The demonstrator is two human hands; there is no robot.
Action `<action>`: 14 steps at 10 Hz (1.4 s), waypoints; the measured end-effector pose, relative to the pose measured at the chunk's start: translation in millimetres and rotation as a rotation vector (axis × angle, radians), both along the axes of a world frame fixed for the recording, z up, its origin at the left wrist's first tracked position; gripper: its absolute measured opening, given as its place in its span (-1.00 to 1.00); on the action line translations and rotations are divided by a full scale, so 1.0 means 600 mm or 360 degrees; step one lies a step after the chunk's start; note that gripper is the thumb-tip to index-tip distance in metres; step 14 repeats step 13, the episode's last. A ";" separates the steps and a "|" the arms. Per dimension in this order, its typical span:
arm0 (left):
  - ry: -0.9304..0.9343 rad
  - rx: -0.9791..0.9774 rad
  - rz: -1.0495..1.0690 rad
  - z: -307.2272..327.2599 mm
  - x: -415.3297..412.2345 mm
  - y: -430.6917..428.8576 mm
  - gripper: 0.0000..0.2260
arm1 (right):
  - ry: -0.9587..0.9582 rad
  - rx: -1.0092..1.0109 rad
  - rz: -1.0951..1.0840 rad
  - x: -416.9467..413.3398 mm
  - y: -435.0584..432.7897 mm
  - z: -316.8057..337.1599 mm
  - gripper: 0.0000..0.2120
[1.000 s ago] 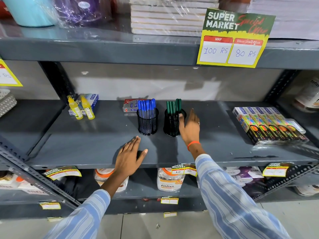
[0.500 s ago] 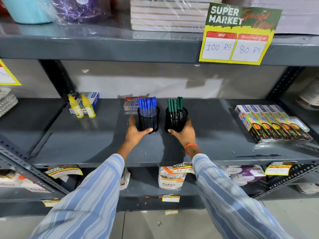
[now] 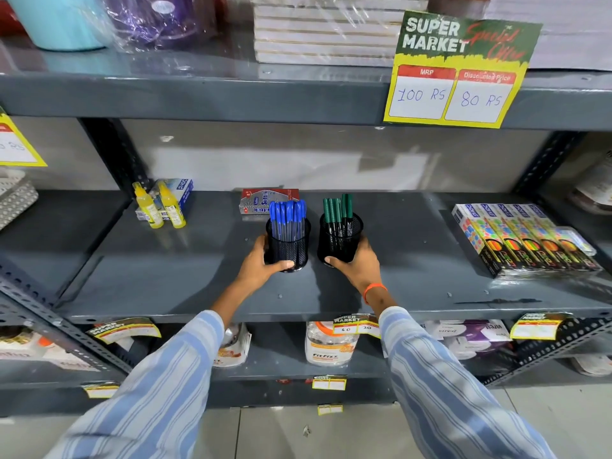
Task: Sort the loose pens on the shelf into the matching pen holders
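Two black mesh pen holders stand side by side on the grey middle shelf. The left holder is full of blue pens. The right holder carries several green pens. My left hand wraps the left holder from its left side, thumb across the front near the base. My right hand grips the right holder from its right side in the same way. No loose pens lie on the shelf surface.
A red and silver pen box lies behind the blue holder. Two yellow bottles and a blue box stand at the back left. Colourful boxed packs lie at the right. A price sign hangs from the shelf above.
A second ago my left hand lay flat near the shelf's front edge and my right hand touched the green holder. Both hands have since closed around the two holders.
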State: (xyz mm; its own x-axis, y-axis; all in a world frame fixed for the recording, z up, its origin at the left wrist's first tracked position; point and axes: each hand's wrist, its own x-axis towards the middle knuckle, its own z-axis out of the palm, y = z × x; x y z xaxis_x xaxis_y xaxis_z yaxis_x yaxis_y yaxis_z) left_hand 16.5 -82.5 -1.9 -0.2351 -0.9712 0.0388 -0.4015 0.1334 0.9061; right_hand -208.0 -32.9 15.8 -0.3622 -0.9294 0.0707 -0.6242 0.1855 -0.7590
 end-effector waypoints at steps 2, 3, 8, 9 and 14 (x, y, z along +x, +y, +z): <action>0.0017 -0.0015 -0.0087 0.002 0.022 0.054 -0.34 | 0.0010 -0.0081 0.0006 0.004 0.051 -0.011 -0.28; 0.0022 -0.0014 -0.0094 0.005 0.026 0.067 -0.36 | 0.0011 -0.0112 0.0006 0.008 0.065 -0.013 -0.28; -0.0104 0.0057 -0.0106 0.018 0.031 0.080 -0.28 | 0.0010 -0.0058 -0.0050 0.022 0.084 -0.006 -0.27; -0.0125 0.0092 -0.0093 0.021 0.030 0.083 -0.27 | -0.0017 -0.0063 -0.0054 0.021 0.086 -0.006 -0.25; -0.0571 0.0248 0.0030 0.104 0.005 0.151 -0.51 | -0.0008 0.0190 0.0056 0.020 0.115 0.049 0.00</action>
